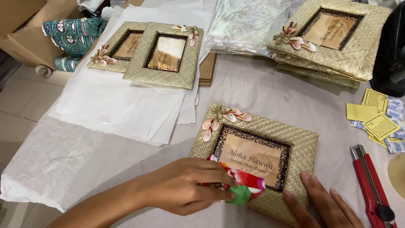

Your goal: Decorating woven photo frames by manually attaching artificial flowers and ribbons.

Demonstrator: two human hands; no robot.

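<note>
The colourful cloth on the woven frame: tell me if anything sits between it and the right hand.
Nothing visible does. The left hand presses the colourful cloth onto the woven photo frame; the right hand rests on the frame's lower edge just beside it, with only bare weave between.

Both of the person's arms are bare: no sleeve or cuff shows anywhere up from the left hand (190,185) along the forearm to the picture's lower edge. No ring, watch or bracelet shows at either wrist or finger. The right hand (322,204) shows only its fingers, with short, plain nails free of polish.
</note>
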